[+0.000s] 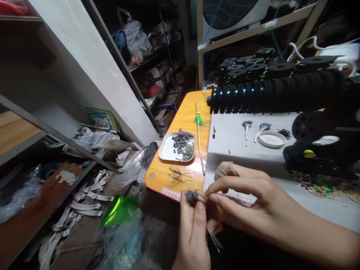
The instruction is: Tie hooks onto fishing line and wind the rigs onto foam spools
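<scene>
Nearest, the left hand [194, 228] stood upright below the front edge of the surface [180, 120], its fingertips clenched on a small dark bundle of fibres [192, 195]. The tuft showed above the fingertips, and a few thin strands [215, 242] trailed out below the palm, so the bundle's long axis probably ran near vertical, tuft end up and away from the person. Holding it upright and close likely kept the tuft end in plain sight.

The right hand [247, 198] came in from the right, its thumb and forefinger pinched together just beside the tuft. Whether that grip actually held a strand or only touched the bundle could not be told. Behind its knuckles sat a ball of pale twine [223, 169] on the white sheet [239, 144].

Further along the orange board lay a loose spray of dark strands [177, 173], then a white tray [165, 150] with small dark beads [184, 145] heaped toward its right side, probably kept within easy reach. A thin stick [200, 150] with a green tuft [198, 120] ran lengthwise, pointing away from the person.

On the white sheet beyond, two finished-looking tufts [247, 125] lay near a shallow white dish [272, 139]. Farthest, a long row of black foam spools [270, 95] stretched across the back, with more stacked behind.
</scene>
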Available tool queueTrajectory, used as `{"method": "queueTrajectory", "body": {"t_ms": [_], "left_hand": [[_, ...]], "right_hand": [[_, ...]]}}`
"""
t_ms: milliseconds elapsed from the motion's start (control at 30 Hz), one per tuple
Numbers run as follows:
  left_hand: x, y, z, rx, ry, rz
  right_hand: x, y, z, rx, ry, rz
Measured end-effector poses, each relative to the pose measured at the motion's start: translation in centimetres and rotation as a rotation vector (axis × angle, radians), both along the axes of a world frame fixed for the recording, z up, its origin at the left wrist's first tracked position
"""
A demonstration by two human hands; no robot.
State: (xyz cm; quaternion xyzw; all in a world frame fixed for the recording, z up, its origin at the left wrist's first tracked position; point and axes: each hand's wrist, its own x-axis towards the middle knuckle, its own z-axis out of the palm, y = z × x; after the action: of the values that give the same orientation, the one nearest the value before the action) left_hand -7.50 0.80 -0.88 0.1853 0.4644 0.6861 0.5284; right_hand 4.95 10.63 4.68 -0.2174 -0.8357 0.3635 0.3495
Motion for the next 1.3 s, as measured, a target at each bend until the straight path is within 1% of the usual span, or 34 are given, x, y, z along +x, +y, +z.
{"method": "queueTrajectory", "body": {"t_ms": [100, 167, 267, 333, 467, 600, 700, 800, 1000, 1167, 1233, 1300], "left_hand": [[0.3, 0.0, -0.4, -0.052, 0.072, 0.007], [0.4, 0.0, -0.5, -0.082, 0.131, 0.017], [0.7, 0.0, -0.4, -0.124, 0.202, 0.087], [1.1, 0.0, -0.1, -0.123, 0.201, 0.118], [1.8, 0.3, 0.1, 0.011, 0.101, 0.113], [1.4, 0.5, 0.0, 0.139, 0.087, 0.209], [0.6, 0.4, 0.0, 0.222, 0.098, 0.167], [0.2, 0.2, 0.0, 0.231, 0.111, 0.121], [0.4, 0.0, -0.1, 0.207, 0.095, 0.078], [0.3, 0.1, -0.1, 0.173, 0.114, 0.075], [0.3, 0.1, 0.0, 0.15, 0.121, 0.072], [0.3, 0.0, 0.0, 0.112, 0.123, 0.062]], "right_hand": [[-0.1, 0.3, -0.4, -0.025, 0.019, 0.002], [-0.2, 0.3, -0.6, -0.05, 0.061, 0.03], [-0.2, 0.1, -0.6, -0.054, 0.11, 0.052], [-0.2, -0.1, -0.4, -0.032, 0.105, 0.038], [-0.1, -0.4, -0.1, 0.025, 0.103, 0.017], [0.1, 0.0, -0.5, 0.076, 0.101, 0.083], [0.2, 0.3, -1.1, 0.174, 0.041, 0.099], [0.1, 0.3, -1.4, 0.24, -0.027, 0.082], [0.0, 0.1, -1.3, 0.281, -0.038, 0.072], [0.2, 0.1, -1.5, 0.331, -0.045, 0.06], [0.2, 0.1, -1.6, 0.324, -0.033, 0.045], [0.3, 0.1, -1.6, 0.268, 0.004, 0.044]]}}
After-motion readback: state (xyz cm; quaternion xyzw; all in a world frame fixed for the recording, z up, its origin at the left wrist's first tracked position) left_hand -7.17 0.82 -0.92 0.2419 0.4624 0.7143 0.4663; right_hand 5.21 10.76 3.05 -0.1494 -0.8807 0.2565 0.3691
